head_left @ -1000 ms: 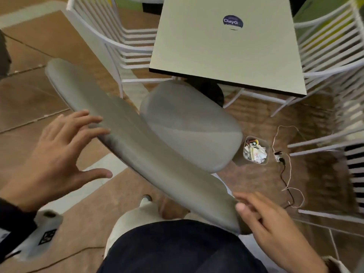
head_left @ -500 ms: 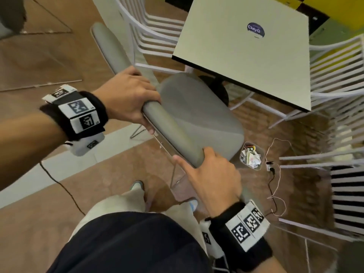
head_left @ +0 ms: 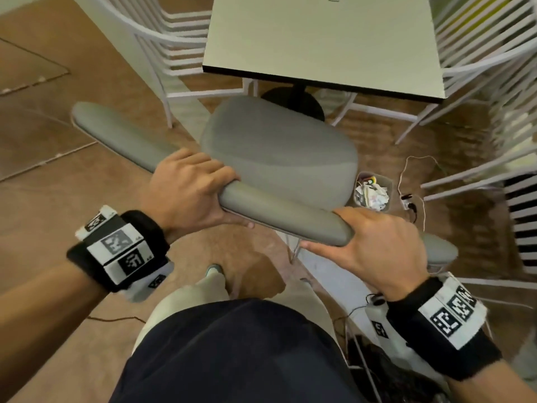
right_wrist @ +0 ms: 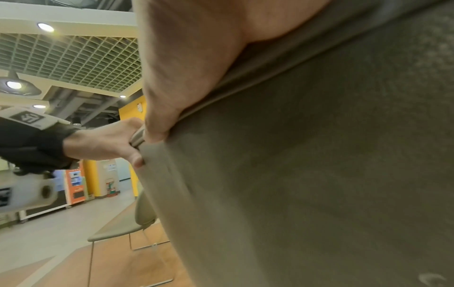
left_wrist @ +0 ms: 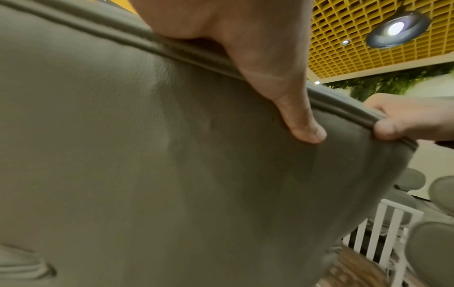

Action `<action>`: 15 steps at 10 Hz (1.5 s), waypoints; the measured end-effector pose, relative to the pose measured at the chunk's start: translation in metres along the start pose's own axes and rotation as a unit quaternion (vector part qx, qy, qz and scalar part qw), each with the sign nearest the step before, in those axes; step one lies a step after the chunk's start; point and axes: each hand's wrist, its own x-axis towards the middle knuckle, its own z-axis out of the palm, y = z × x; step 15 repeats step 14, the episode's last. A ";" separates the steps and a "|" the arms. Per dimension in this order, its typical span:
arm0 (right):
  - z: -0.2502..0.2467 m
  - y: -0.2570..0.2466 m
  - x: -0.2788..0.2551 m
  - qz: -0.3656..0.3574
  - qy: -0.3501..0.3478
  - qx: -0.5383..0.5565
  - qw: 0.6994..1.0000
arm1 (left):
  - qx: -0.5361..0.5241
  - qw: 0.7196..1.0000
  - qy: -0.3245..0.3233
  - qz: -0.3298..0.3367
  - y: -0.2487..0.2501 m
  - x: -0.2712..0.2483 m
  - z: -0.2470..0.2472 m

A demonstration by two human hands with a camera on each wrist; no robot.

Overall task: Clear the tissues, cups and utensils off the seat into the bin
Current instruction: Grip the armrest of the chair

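Note:
The grey padded chair seat point(head_left: 279, 152) lies bare, with no tissues, cups or utensils on it. A small clear bin point(head_left: 373, 193) stands on the floor by the seat's right side, holding crumpled tissues and coloured scraps. My left hand point(head_left: 189, 187) grips the top edge of the chair backrest point(head_left: 284, 216), fingers over the front and thumb point(left_wrist: 302, 124) pressed on the back. My right hand point(head_left: 377, 245) grips the backrest's right end, its thumb point(right_wrist: 157, 116) hooked on the seam.
A pale square table point(head_left: 322, 39) stands just beyond the seat on a black pedestal base point(head_left: 293, 100). White slatted chairs point(head_left: 162, 45) flank it on both sides. Thin cables point(head_left: 412, 181) trail on the floor right of the bin. My legs stand right behind the backrest.
A second ago both hands hovered open by the backrest. They have closed round its top edge and keep hold, and the chair now sits squarer to the table.

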 end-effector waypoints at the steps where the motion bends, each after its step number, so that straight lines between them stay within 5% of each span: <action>1: -0.002 0.043 0.001 -0.013 -0.003 0.001 1.000 | 0.011 1.000 0.003 -0.020 0.038 0.017 0.010; 6: -0.018 0.220 0.068 -0.125 0.042 -0.021 0.991 | 0.039 0.995 0.032 -0.090 0.143 0.137 0.042; 12: -0.040 0.247 0.158 -0.107 -0.005 -0.005 0.994 | 0.008 0.994 0.046 -0.094 0.097 0.223 0.046; 13: -0.045 0.238 0.158 -0.090 -0.054 0.019 0.994 | -0.065 0.994 0.046 -0.076 0.094 0.223 0.038; 14: -0.061 0.242 0.140 -0.031 -0.096 0.158 0.982 | -0.205 0.969 0.128 -0.055 0.100 0.195 0.018; 15: -0.061 0.242 0.140 -0.031 -0.096 0.158 0.982 | -0.205 0.969 0.128 -0.055 0.100 0.195 0.018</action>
